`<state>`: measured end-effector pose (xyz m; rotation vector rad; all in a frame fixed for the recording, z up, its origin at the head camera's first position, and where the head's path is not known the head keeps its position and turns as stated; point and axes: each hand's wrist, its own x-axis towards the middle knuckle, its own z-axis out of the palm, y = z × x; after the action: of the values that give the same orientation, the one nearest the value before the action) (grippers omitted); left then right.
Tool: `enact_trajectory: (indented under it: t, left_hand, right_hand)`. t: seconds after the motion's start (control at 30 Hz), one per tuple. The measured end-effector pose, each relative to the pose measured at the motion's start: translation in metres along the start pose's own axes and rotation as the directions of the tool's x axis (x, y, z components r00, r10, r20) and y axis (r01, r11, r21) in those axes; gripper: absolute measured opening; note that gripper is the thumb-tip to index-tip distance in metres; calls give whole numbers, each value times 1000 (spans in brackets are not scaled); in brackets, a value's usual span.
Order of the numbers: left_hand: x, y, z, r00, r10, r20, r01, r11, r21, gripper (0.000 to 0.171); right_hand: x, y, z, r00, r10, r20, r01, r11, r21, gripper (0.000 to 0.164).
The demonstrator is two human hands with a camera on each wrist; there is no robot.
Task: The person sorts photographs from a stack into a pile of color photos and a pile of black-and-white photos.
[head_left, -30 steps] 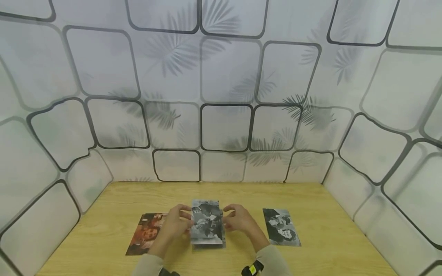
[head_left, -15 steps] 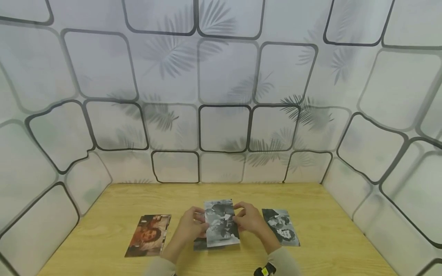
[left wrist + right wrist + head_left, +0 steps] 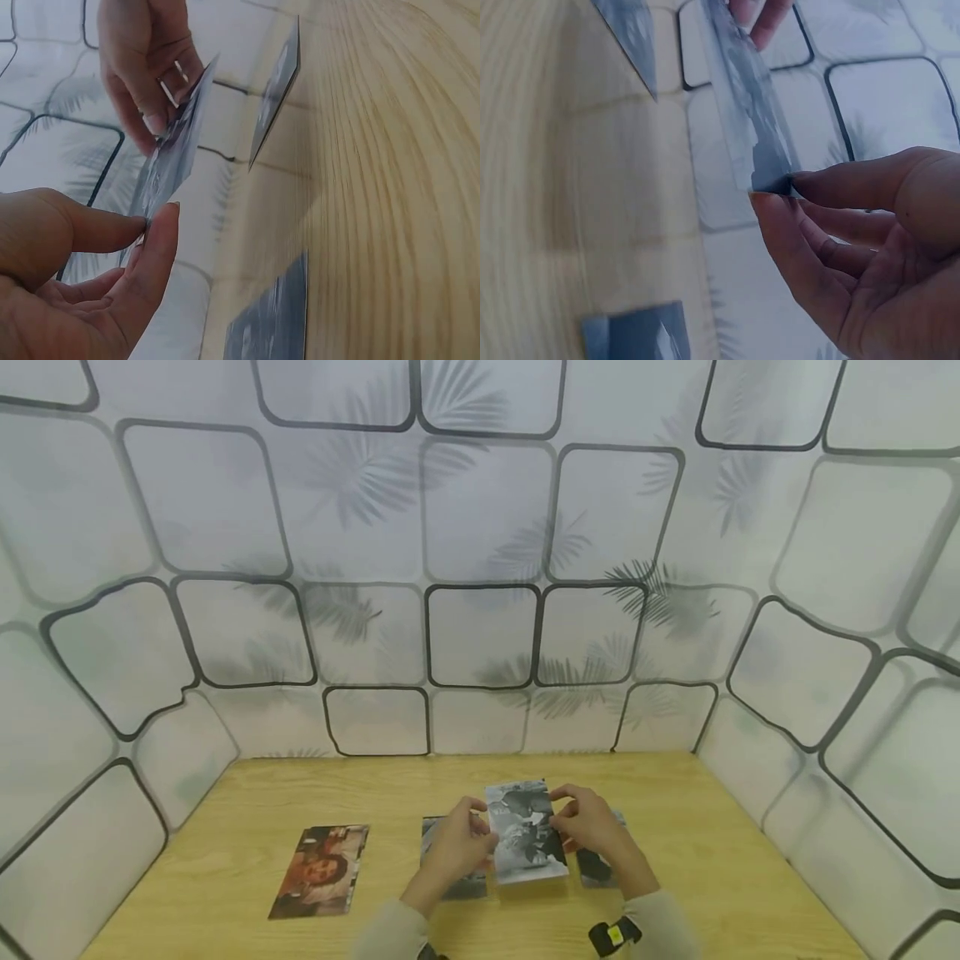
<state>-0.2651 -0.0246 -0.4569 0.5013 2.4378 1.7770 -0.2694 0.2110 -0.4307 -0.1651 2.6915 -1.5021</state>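
A black-and-white photo (image 3: 525, 833) is held up off the table between both hands. My left hand (image 3: 456, 843) pinches its left edge between thumb and fingers, as the left wrist view shows up close. On the opposite edge, my right hand (image 3: 596, 827) pinches the same photo (image 3: 754, 112) with thumb and forefinger. Beneath and beside the left hand lies another black-and-white photo (image 3: 471, 885), partly covered by that hand. A further black-and-white photo (image 3: 595, 868) lies under the right hand, mostly hidden.
At the left of the wooden table (image 3: 225, 835) lies a colour photo (image 3: 318, 870) in reddish tones, with other edges showing beneath it. A patterned curtain (image 3: 480, 718) encloses the table at the back and both sides.
Both hands have carried the held photo rightward, off the photo lying in the middle, toward the one at the right. The middle photo has come into view and the right one is now partly covered.
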Motion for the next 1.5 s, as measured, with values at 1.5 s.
enact_trajectory:
  t: [1.5]
  left_hand:
    - [75,18,107,993,-85,77,60,957,285,41]
  right_hand:
    - [-5,82,-85,969,237,-67,-239,971,-19,46]
